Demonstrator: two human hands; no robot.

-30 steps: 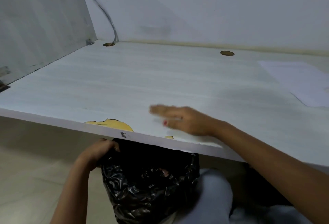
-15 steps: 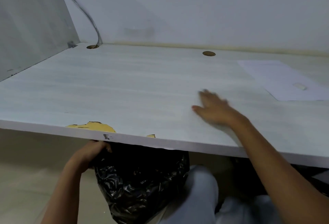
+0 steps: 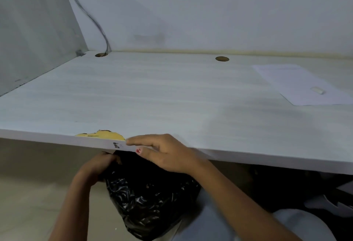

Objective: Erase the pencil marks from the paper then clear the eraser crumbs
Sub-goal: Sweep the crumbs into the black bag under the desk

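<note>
Left hand [image 3: 97, 166] gripped crinkly black bag [image 3: 149, 198], right hand [image 3: 166, 152] lay flat, holding nothing, at desk [image 3: 133, 97] edge, white eraser [image 3: 317, 90] on paper [image 3: 286, 80] at two o'clock

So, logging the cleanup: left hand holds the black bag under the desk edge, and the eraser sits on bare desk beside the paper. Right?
Not quite: the head view shows the eraser lying on the paper, not beside it. The rest holds.

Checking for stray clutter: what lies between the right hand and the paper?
In the head view, only bare desk top between right hand and paper; crumbs, if any, are too small to see.
</note>
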